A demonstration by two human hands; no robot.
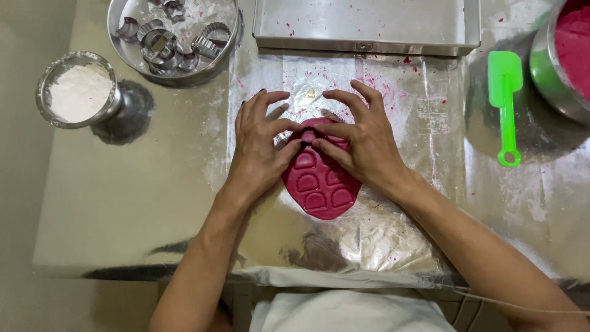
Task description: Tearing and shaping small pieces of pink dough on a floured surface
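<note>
Resting flat on a clear plastic sheet point(424, 110) near the middle of the metal worktop point(123, 203) is a rolled slab of deep pink dough point(322, 184), scored with several arch-shaped cut outlines. The left hand point(258, 144) and right hand point(365, 138) are both applied to the slab's far end. The fingers are only partly curled, with thumb and forefinger tips pinched together on a small piece at the far edge; whether a cutter is held beneath them cannot be told. The dough is judged soft, light and easily deformed or torn, and probably slightly tacky. Cut pieces are best lifted from underneath at their edges. A bowl of white flour point(78, 91), a tin of metal cutters point(172, 37), a tray point(369, 27) and a green spatula point(505, 104) are noted well apart.
</note>
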